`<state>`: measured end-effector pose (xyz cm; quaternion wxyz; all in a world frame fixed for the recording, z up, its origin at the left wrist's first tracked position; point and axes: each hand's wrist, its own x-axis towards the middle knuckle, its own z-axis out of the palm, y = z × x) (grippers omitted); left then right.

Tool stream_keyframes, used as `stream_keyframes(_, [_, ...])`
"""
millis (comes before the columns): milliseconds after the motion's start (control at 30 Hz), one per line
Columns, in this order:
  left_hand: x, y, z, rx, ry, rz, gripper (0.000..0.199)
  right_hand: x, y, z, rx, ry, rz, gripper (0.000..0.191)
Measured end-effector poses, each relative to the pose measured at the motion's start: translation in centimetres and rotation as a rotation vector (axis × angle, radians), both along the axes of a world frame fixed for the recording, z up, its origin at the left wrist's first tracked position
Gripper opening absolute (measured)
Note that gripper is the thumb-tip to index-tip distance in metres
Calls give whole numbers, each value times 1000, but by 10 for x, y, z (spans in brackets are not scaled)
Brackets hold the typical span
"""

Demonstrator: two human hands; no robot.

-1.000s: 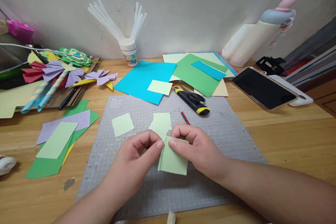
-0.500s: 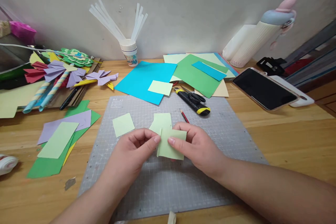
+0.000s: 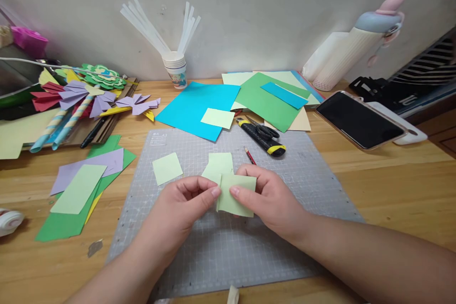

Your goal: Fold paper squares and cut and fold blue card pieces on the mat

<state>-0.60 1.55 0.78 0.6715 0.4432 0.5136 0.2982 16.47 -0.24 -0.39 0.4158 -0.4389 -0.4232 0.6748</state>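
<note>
Between my two hands, above the grey cutting mat (image 3: 199, 256), is a small piece of light green paper (image 3: 237, 205) with a narrow fold along its left edge. My left hand (image 3: 187, 199) pinches that folded edge between thumb and forefinger. My right hand (image 3: 269, 197) grips the paper's right side, thumb on top and fingers behind. Just beyond it, another light green paper piece (image 3: 219, 162) lies on the mat, partly hidden by the held one. A light green square (image 3: 167, 169) rests on the mat further left. A red pencil (image 3: 250, 155) lies beyond my right hand.
A yellow-black utility knife (image 3: 261, 137) and black scissors (image 3: 266, 131) lie at the mat's far edge. Behind are a blue sheet (image 3: 192, 109), green paper (image 3: 263, 104) and a cup of straws (image 3: 176, 73). A phone (image 3: 359, 118) is at right, paper scraps (image 3: 67, 223) at left.
The held paper has shifted slightly right, and its folded left edge now looks narrower and flatter. Both hands keep their grip.
</note>
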Motion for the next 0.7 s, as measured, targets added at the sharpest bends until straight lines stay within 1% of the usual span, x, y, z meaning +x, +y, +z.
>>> stream_keyframes(167, [0, 0, 0, 2, -9, -8, 22, 0, 1, -1, -13, 13, 5, 28])
stream_keyframes(300, [-1, 0, 0, 12, 6, -15, 24, 0, 0, -3, 10, 16, 20, 26])
stream_keyframes(433, [0, 0, 1, 27, 31, -31, 24, 3, 0, -3, 78, -84, 52, 22])
stream_keyframes(567, [2, 0, 2, 88, 132, -78, 21, 5, 2, -3, 226, -233, 9, 16])
stream_keyframes(700, [4, -3, 2, 216, 314, -137, 19, 4, 2, -4, 289, -328, 5, 8])
